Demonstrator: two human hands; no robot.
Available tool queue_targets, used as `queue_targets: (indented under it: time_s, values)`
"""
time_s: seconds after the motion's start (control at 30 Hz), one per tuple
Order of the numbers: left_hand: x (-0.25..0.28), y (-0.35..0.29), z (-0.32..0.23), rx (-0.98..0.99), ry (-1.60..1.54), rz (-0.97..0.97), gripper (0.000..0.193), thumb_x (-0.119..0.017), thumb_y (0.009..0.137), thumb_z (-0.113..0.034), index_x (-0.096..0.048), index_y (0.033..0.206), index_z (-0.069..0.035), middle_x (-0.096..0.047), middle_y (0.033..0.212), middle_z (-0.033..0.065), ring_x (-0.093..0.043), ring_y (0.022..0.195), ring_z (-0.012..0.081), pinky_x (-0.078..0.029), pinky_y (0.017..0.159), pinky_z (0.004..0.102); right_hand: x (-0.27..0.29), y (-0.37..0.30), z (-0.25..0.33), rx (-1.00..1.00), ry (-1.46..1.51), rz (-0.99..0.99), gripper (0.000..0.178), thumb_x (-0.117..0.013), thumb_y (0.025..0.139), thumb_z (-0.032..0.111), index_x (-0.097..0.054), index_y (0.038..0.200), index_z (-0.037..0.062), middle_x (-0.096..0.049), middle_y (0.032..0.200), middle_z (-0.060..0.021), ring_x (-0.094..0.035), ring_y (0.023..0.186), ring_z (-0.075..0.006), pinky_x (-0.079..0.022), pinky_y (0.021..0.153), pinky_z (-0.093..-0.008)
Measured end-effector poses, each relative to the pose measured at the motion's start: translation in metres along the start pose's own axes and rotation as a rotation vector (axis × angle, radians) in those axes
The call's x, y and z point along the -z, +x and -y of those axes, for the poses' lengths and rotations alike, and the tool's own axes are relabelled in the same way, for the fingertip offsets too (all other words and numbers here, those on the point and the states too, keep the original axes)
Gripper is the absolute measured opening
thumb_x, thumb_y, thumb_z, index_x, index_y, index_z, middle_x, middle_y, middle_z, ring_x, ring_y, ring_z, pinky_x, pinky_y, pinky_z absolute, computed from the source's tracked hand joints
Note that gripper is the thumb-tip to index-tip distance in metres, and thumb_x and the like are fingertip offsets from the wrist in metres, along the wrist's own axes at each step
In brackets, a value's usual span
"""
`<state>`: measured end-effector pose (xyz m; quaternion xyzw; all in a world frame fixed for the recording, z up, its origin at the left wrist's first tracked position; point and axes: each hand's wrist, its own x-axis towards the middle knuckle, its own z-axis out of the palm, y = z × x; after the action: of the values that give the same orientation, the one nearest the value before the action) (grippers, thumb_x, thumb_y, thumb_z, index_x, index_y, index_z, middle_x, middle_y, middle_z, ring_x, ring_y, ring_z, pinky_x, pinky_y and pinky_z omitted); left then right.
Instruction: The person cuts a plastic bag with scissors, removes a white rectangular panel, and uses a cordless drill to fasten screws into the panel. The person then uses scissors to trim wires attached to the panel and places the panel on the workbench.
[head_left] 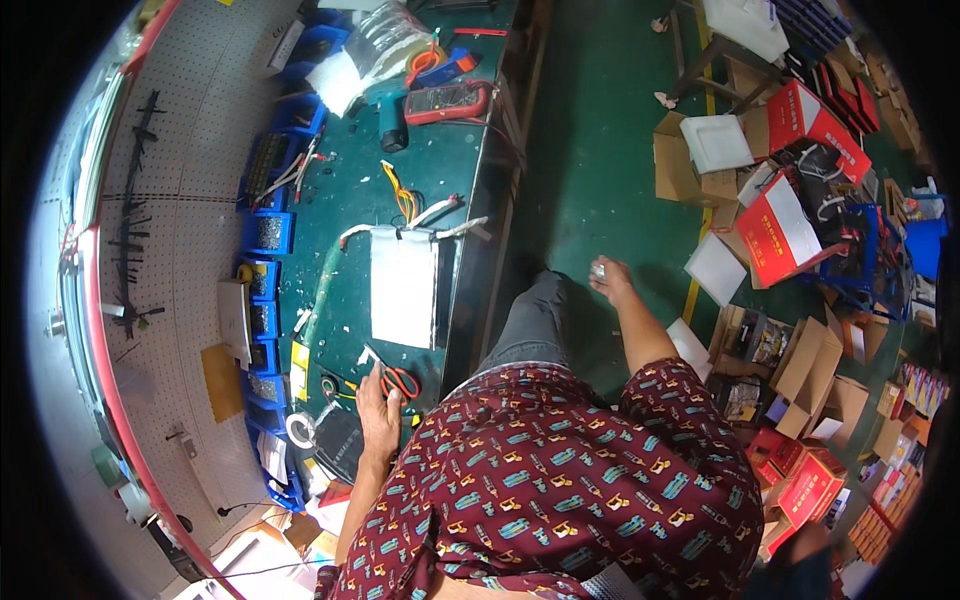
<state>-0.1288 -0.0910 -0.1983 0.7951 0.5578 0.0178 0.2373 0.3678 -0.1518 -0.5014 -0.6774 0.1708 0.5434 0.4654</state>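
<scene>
My left hand (pixel 378 418) lies at the near part of the green workbench, fingers stretched out. Right against its fingertips are scissors (pixel 403 382) with orange-red handles; the hand does not appear closed round them. Farther along the bench lies a white, flat rectangular pack (pixel 403 288) with a dark side. White-sleeved leads (pixel 433 212) and yellow-orange wires (pixel 402 193) come from its far end. My right hand (pixel 612 280) hangs over the floor, away from the bench, its fingers curled. A small pale thing shows at those fingers, too small to name.
Blue parts bins (pixel 268 233) line the bench's left side below a pegboard (pixel 200 130). A red multimeter (pixel 448 102), a teal power tool (pixel 392 122) and tape (pixel 428 60) lie at the far end. Right of the green floor stand open cartons (pixel 690 160) and red-and-white boxes (pixel 780 230).
</scene>
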Motion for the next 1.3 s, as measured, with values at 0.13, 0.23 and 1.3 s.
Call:
queue_targets:
  time_s: [0.13,0.23,1.3]
  values:
    - [-0.01,0.02,-0.007,0.046,-0.053,0.041,0.056,-0.053,0.103,-0.031,-0.043,0.147,0.002,-0.053,0.138,0.0259,-0.046,0.13,0.0457,-0.033,0.112,0.0512,-0.038,0.047,-0.014,-0.079,-0.102,-0.242,0.056,-0.059,0.098,0.05,-0.054,0.132,0.0064,-0.062,0.127,-0.0115,-0.06,0.116,-0.0332,-0.048,0.097,-0.0595]
    - [-0.008,0.049,-0.03,0.083,-0.075,0.046,0.056,-0.058,0.1,-0.027,-0.045,0.145,0.002,-0.054,0.138,0.0257,-0.046,0.13,0.0463,-0.034,0.112,0.0509,-0.136,0.025,-0.008,-0.236,0.143,0.441,0.082,-0.054,0.098,0.057,-0.029,0.157,0.0066,-0.034,0.162,-0.0165,-0.031,0.149,-0.0393,-0.022,0.116,-0.0682]
    - [-0.059,0.208,0.074,0.432,-0.512,0.103,0.091,-0.085,0.067,-0.052,-0.056,0.126,0.01,-0.062,0.125,0.0306,-0.06,0.12,0.0385,-0.048,0.103,0.0411,-0.299,-0.149,0.027,-0.193,-0.625,0.565,0.061,-0.078,0.089,0.029,-0.046,0.138,0.0128,-0.061,0.13,-0.0088,-0.057,0.119,-0.0285,-0.049,0.094,-0.053]
